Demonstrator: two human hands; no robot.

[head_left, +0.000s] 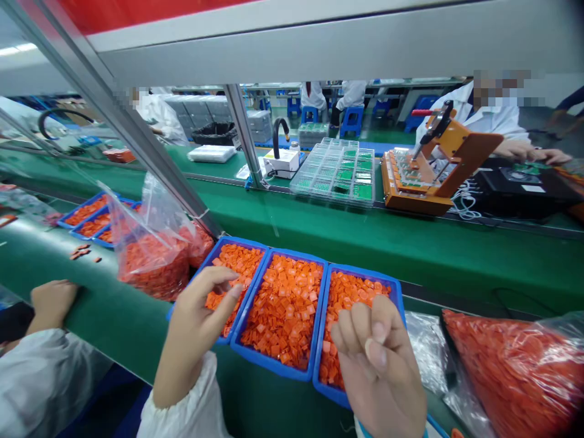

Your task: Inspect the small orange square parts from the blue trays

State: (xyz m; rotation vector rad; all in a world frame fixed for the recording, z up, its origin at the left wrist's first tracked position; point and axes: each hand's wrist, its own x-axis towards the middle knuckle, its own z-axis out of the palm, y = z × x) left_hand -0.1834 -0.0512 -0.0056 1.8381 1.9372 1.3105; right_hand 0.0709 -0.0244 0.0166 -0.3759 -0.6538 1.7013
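Observation:
Three blue trays stand side by side, filled with small flat orange plastic pieces. My left hand (pixel 194 325) is over the near side of the left tray (pixel 261 267); its thumb and forefinger curve towards each other with a gap, and nothing shows between them. The middle tray (pixel 276 366) with its orange pieces (pixel 285 304) lies between my hands. Above the right tray (pixel 396 292), my right hand (pixel 381 368) is turned palm up with curled fingers, the thumb pressed against the forefinger. Whatever the right fingers may hold is hidden.
Clear bags of orange pieces stand left (pixel 155 264) and right (pixel 515 359). A metal post (pixel 150 140) slants down behind the trays. A co-worker's hand (pixel 55 301) rests at left. Across the green ledge are clear trays (pixel 337 173) and an orange press fixture (pixel 424 188).

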